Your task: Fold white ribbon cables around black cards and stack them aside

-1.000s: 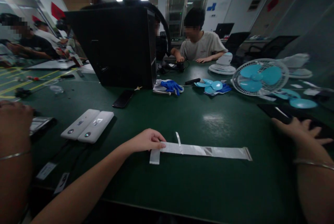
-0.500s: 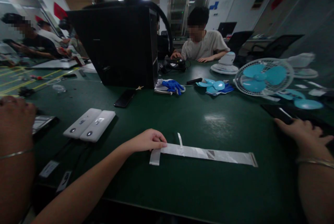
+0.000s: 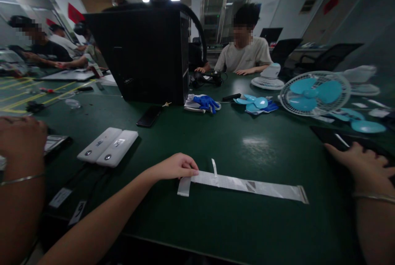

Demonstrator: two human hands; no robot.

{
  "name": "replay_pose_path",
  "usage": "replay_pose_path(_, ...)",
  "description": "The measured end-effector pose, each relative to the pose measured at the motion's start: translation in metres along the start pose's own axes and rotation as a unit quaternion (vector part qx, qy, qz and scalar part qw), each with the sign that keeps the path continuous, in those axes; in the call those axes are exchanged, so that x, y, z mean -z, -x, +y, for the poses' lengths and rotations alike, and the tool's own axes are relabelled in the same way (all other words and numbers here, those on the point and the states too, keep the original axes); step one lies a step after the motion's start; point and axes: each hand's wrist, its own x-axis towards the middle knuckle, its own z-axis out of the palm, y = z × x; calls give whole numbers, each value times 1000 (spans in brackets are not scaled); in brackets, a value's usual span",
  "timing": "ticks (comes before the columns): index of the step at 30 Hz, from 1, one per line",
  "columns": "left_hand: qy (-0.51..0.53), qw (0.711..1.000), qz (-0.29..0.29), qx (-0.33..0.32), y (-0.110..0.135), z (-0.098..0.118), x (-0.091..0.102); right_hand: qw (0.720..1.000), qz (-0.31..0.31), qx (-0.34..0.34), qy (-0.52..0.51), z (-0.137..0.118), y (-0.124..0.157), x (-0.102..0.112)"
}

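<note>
White ribbon cable (image 3: 234,182), pinched near end by left fingers (image 3: 190,172), extending right.

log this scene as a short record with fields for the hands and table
left hand: pinches a flat white cable near its left end
right hand: on or just over a dark flat thing
extra hand: at the far left edge
left of cable: two white boxes side by side
further back: phone, blue glove, fan with blue blades
</note>
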Motion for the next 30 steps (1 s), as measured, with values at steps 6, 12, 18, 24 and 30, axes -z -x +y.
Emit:
replay_pose_path(6, -14, 1000, -2, -17, -2, -6, 0, 987, 55, -146, 22, -17, 2, 1)
replay_pose_path(12, -28, 999, 7, -31, -2, -5, -3, 977, -55, -11, 206, -81, 18, -9)
replay_pose_path(18, -117, 992, 27, -42, 2, 1, -5, 942, -130, 234, 204, -158, 50, -44)
replay_pose_path(24, -155, 986, 13, -55, 3, 3, -7, 868, -218, 436, 91, -224, 114, -54)
replay_pose_path(30, -174, 982, 9, -73, 1, 2, -7, 804, -319, 502, 25, -255, 159, -38)
